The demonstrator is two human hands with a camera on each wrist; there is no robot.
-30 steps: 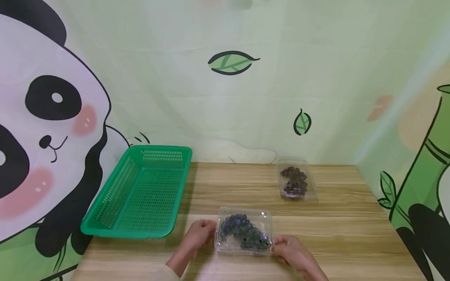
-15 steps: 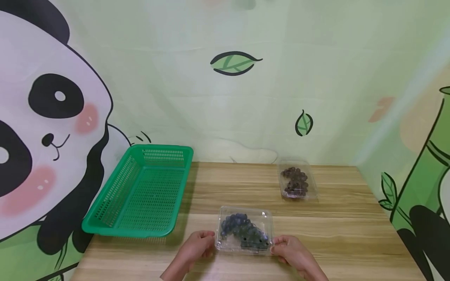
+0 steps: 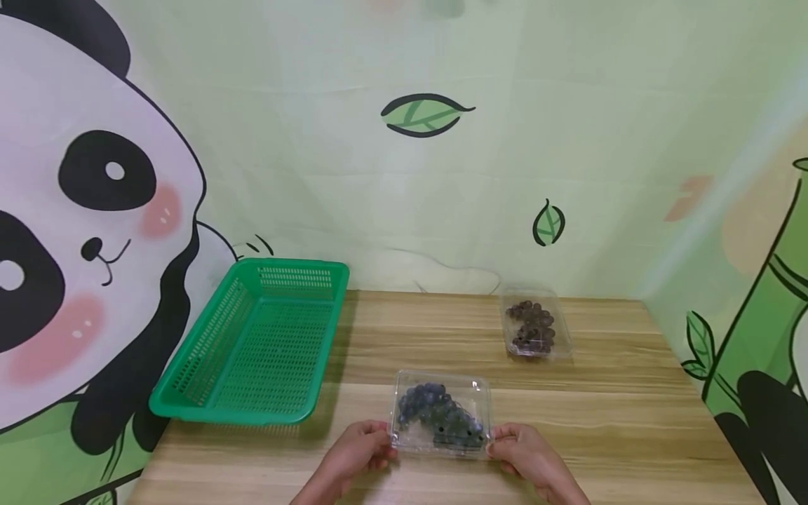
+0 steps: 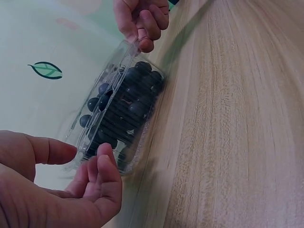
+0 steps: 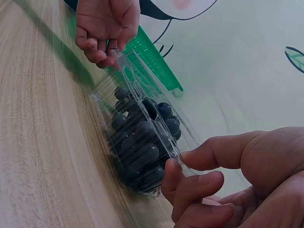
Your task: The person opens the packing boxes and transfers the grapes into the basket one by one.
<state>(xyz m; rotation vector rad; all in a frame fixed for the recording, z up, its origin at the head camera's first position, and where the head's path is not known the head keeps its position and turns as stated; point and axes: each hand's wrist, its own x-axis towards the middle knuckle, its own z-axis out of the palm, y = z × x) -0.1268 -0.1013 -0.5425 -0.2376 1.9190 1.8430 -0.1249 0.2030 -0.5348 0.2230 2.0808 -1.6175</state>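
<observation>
A clear plastic clamshell box of dark grapes (image 3: 413,438) stands on the table in front of me, its lid down. My left hand (image 3: 360,449) is at its front left corner, thumb and fingers pinching the rim there. At the front right corner, my right hand (image 3: 530,452) pinches the rim between thumb and index finger. Blue-black grapes (image 5: 142,152) show through the ribbed wall in the right wrist view. In the left wrist view, the thumb and fingertips of the left hand (image 4: 61,190) lie on either side of the box's near rim.
A green perforated plastic basket (image 3: 278,351) stands at the left with nothing in it. Farther back on the right sits a second clear box of reddish-dark grapes (image 3: 530,326). A printed panda backdrop (image 3: 442,189) rises behind the wooden table (image 3: 606,393).
My left hand drew slightly off the box's left side, then came to its front left corner and took hold of the rim. The right hand and the box have stayed about where they were.
</observation>
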